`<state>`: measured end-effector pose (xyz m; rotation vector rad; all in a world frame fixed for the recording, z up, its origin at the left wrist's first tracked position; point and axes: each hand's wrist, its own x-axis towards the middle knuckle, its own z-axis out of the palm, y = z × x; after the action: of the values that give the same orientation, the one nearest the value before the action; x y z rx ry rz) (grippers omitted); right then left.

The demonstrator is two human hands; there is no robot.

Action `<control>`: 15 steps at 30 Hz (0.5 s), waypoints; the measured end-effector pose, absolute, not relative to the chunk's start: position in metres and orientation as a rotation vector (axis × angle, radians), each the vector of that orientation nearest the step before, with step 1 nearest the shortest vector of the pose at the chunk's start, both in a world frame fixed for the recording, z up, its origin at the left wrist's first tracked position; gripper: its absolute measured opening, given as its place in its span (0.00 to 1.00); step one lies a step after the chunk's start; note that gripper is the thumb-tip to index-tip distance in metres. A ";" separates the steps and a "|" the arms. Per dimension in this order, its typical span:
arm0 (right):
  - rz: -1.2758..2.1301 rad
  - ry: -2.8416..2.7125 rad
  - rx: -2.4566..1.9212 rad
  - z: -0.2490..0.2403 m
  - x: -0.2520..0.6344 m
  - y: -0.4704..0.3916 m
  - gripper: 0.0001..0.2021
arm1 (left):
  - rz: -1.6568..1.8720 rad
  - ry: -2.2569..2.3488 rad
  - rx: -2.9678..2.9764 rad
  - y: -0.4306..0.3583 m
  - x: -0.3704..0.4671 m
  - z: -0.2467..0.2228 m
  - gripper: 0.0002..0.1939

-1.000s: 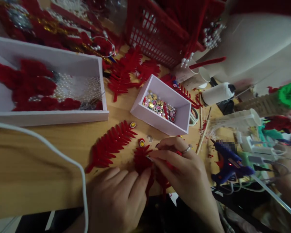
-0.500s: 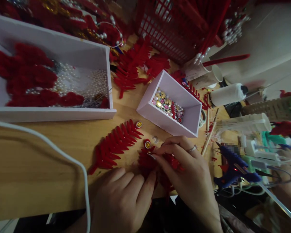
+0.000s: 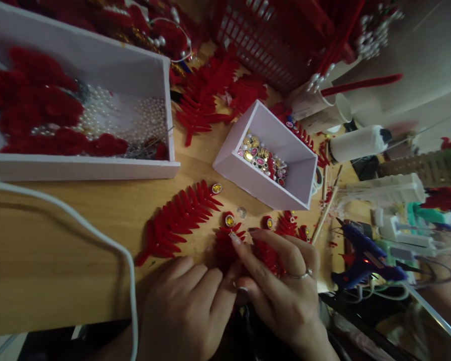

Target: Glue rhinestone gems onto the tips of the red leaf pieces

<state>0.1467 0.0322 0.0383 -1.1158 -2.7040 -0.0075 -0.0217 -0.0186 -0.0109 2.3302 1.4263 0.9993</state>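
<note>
My left hand (image 3: 191, 306) is closed, its thumb and curled fingers on the lower part of a red feathery piece (image 3: 225, 245). A round yellow gem (image 3: 229, 220) tops that piece. The index fingertip of my right hand (image 3: 281, 281) presses on the piece just below the gem; its other fingers are apart. More red gem-topped pieces lie under and beyond my right hand, one with a gem (image 3: 268, 222). To the left, a larger red leaf-shaped piece (image 3: 180, 220) lies flat with a yellow gem (image 3: 217, 188) at its tip.
A white box (image 3: 270, 193) holds gems and beads. The large white tray (image 3: 135, 169) holds pearls and red fuzzy pieces. A white cable (image 3: 97, 230) crosses the left side. At right lie a blue glue gun (image 3: 368, 260) and white cups. Another person's hand (image 3: 441, 281) shows far right.
My right hand has opened from its pinch and moved slightly down, its index finger now extended onto the red piece. More gem-topped pieces have come into view. My left hand stays in place.
</note>
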 end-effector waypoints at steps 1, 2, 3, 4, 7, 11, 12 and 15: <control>-0.005 -2.711 -1.119 0.037 0.147 0.033 0.20 | 0.994 1.418 2.344 -0.019 -0.022 -0.011 0.11; 0.004 -2.719 -1.124 0.036 0.148 0.033 0.23 | 0.996 1.416 2.354 -0.019 -0.023 -0.011 0.11; 0.014 -2.726 -1.132 0.035 0.148 0.033 0.26 | 1.000 1.412 2.361 -0.019 -0.023 -0.012 0.11; 0.024 -2.732 -1.140 0.035 0.149 0.033 0.28 | 1.004 1.407 2.365 -0.019 -0.023 -0.012 0.11; 0.048 -2.748 -1.152 0.033 0.149 0.033 0.29 | 0.995 1.415 2.370 -0.019 -0.024 -0.012 0.09; 0.111 -2.690 -1.137 0.033 0.152 0.034 0.27 | 0.990 1.420 2.352 -0.019 -0.024 -0.011 0.10; 0.122 -2.667 -1.139 0.034 0.153 0.034 0.27 | 0.988 1.414 2.349 -0.019 -0.025 -0.010 0.11; 0.140 -2.646 -1.166 0.035 0.154 0.034 0.26 | 0.979 1.414 2.348 -0.019 -0.025 -0.010 0.11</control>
<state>0.1538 0.0336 0.0353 -1.1660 -2.6460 0.1400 -0.0249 -0.0192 -0.0104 2.3485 1.4141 0.9795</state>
